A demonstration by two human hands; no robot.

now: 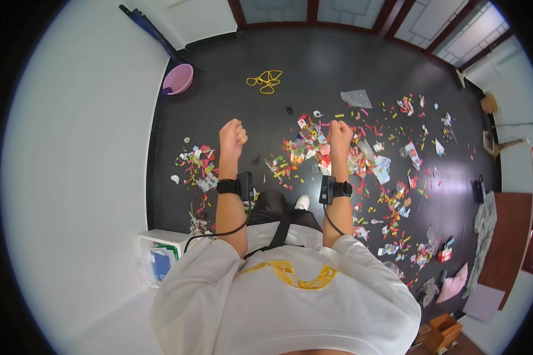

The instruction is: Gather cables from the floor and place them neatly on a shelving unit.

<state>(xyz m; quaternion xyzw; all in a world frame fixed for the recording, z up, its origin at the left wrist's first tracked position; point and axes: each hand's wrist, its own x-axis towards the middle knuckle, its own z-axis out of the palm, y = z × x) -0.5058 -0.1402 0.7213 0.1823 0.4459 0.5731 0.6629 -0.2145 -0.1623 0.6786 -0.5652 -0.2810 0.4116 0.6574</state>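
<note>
Both my arms reach forward above a dark floor [213, 111], with a black strapped device and cable on each wrist. My left hand [233, 135] is curled into a fist, and nothing shows in it. My right hand [340, 135] is likewise a fist with no object visible. Beyond and below the right fist lies a heap of mixed litter [308, 142], with coloured paper scraps, wrappers and plastic. A smaller litter pile [197, 164] lies on the floor to the left of my left forearm. Neither hand touches any of it.
A pink basin [178, 80] leans by the left wall. Ahead lies a tangled yellow cord [266, 81], with a clear plastic sheet [356, 98] further right. Scraps spread widely to the right. A white cabinet [173, 237] stands near my left elbow; a pink cushion [453, 284] lies lower right.
</note>
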